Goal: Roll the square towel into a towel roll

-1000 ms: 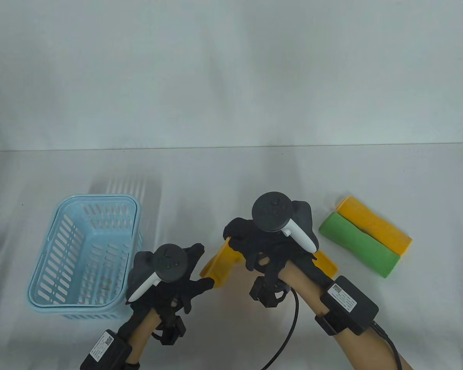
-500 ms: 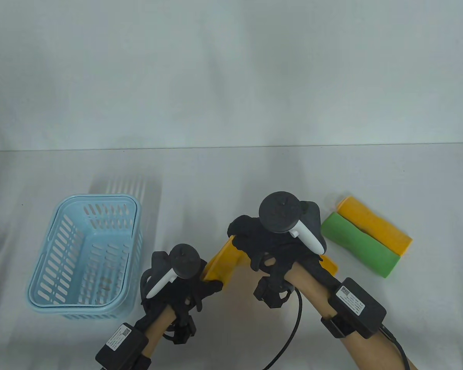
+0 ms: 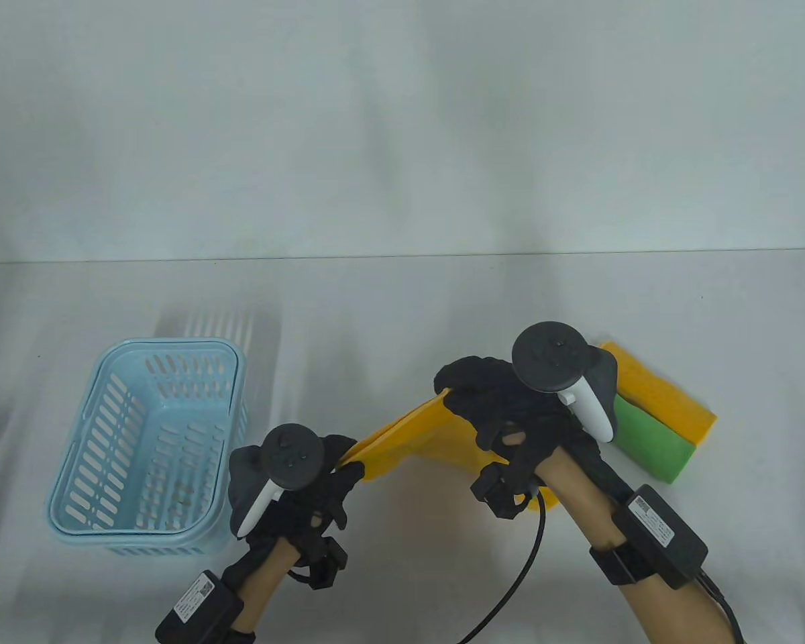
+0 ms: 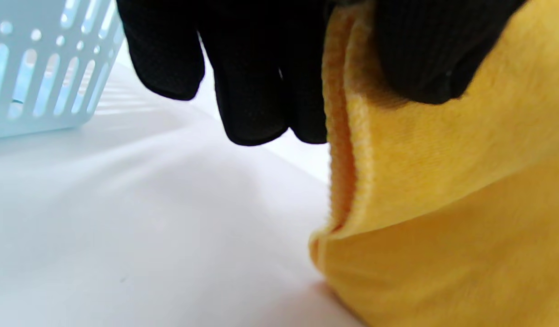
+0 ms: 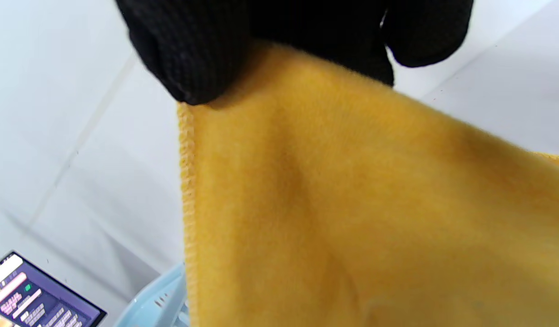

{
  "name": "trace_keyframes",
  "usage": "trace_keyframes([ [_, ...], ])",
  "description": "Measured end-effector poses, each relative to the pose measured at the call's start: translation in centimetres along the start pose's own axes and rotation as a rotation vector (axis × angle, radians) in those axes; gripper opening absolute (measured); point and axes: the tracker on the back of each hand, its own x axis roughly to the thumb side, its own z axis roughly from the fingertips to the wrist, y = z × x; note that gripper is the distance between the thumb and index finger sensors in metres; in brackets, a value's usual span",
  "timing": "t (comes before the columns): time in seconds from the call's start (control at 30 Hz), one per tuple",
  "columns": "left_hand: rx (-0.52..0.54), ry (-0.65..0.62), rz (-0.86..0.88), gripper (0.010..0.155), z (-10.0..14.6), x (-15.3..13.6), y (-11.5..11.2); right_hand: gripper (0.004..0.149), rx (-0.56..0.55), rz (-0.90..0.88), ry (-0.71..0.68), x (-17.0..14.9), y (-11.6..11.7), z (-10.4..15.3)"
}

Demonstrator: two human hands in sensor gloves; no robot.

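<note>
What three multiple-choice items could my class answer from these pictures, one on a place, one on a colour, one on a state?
1. Where does the blue basket stand?
A. At the table's far edge
B. To the left of the left hand
C. On the rolled towels

2. What colour is the towel held by both hands?
A. Yellow
B. Green
C. Blue

3. How is that towel held?
A. Lying flat, untouched
B. Rolled tight
C. Stretched between the left hand and the right hand

Answers:
1 B: the table view shows it left of that hand.
2 A: both wrist views show yellow cloth.
3 C: fingers pinch one end, the right hand the other.
</note>
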Motion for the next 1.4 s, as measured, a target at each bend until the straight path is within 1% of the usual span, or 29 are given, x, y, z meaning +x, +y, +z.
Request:
trace_keyframes([
  [0.13, 0.062, -0.004, 0.09, 0.044, 0.3, -0.2, 1.3, 0.04, -0.003, -0.059, 0.007, -0.7, -0.8, 0.4],
  [0.2, 0.069, -0.037, 0.145, 0.043, 0.4, -0.2, 2.0, 0.04, -0.033, -0.08, -0.001, -1.0, -1.3, 0.8],
  [0.33, 0.085, -0.075, 0.195, 0.041, 0.4, 0.6, 3.5, 0.043, -0.049, -0.109, -0.009, -1.2, -2.1, 1.2],
  [0.37, 0.093, -0.088, 0.199, 0.042, 0.3, 0.9, 4.1, 0.045, -0.05, -0.115, -0.007, -1.3, -2.5, 1.3],
  [0.43, 0.083, -0.112, 0.212, 0.042, 0.0, 1.7, 5.3, 0.042, -0.071, -0.13, -0.014, -1.1, -3.3, 1.4],
  [0.5, 0.098, -0.126, 0.236, 0.043, -0.4, 2.6, 6.8, 0.04, -0.1, -0.155, -0.022, -0.8, -4.3, 1.7],
  [0.63, 0.06, -0.16, 0.269, 0.045, -1.5, 4.4, 9.3, 0.04, -0.111, -0.228, -0.019, -0.1, -6.0, 2.3],
  [0.73, 0.065, -0.176, 0.269, 0.045, -2.1, 5.9, 11.2, 0.04, -0.139, -0.251, -0.034, 0.8, -7.2, 2.6],
  [0.8, 0.073, -0.195, 0.262, 0.044, -2.4, 7.1, 12.6, 0.04, -0.184, -0.238, -0.056, 1.8, -8.4, 3.0],
  [0.87, 0.09, -0.207, 0.264, 0.045, -2.5, 8.0, 13.6, 0.04, -0.207, -0.247, -0.076, 2.5, -9.1, 3.2],
  [1.03, 0.149, -0.265, 0.241, 0.045, -1.4, 10.2, 16.7, 0.046, -0.229, -0.267, -0.131, 4.5, -11.2, 4.3],
  [1.17, 0.199, -0.301, 0.213, 0.046, -0.2, 11.2, 18.6, 0.042, -0.232, -0.274, -0.15, 5.4, -11.9, 5.3],
  [1.27, 0.229, -0.329, 0.201, 0.045, 1.0, 11.7, 19.9, 0.041, -0.217, -0.293, -0.175, 5.9, -12.3, 5.9],
  [1.4, 0.272, -0.396, 0.226, 0.044, 2.6, 12.6, 21.5, 0.041, -0.177, -0.375, -0.228, 6.9, -13.1, 6.2],
])
